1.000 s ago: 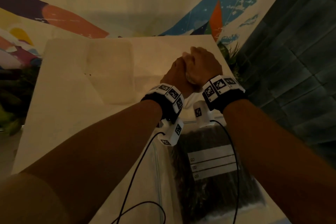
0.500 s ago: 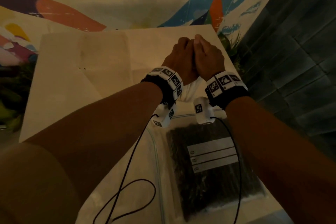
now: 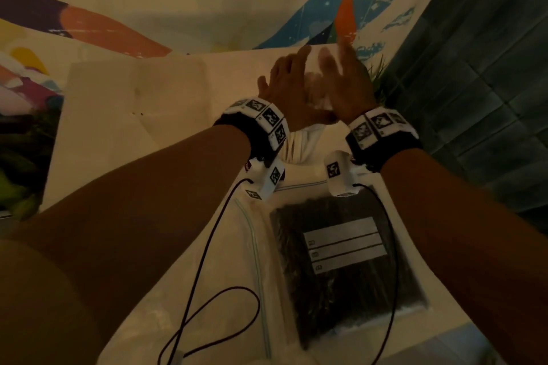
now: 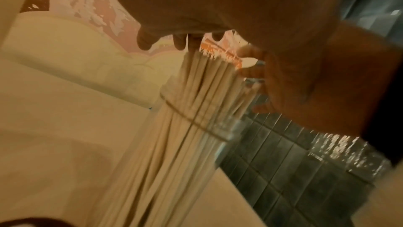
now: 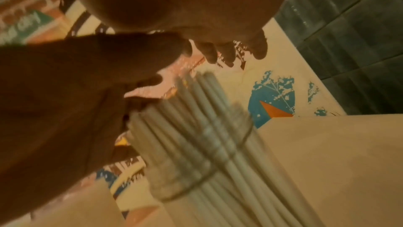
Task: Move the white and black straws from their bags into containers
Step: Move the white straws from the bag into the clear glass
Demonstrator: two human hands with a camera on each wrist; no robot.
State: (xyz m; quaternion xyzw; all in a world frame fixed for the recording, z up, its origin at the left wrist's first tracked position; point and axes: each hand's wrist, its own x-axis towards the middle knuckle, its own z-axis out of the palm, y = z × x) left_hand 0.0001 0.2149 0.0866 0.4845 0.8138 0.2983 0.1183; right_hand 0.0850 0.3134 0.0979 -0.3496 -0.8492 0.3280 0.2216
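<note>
White straws upright in glass container, bag label unreadable

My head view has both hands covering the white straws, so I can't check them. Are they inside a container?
Observer: Yes. The left wrist view shows the white straws standing in a clear container, whose rim rings the bundle.
Operator: Is either hand gripping them?
Observer: No. In the right wrist view the right hand hovers over the tips with its fingers straight. The left hand lies open beside the bundle. I cannot tell whether it touches.
</note>
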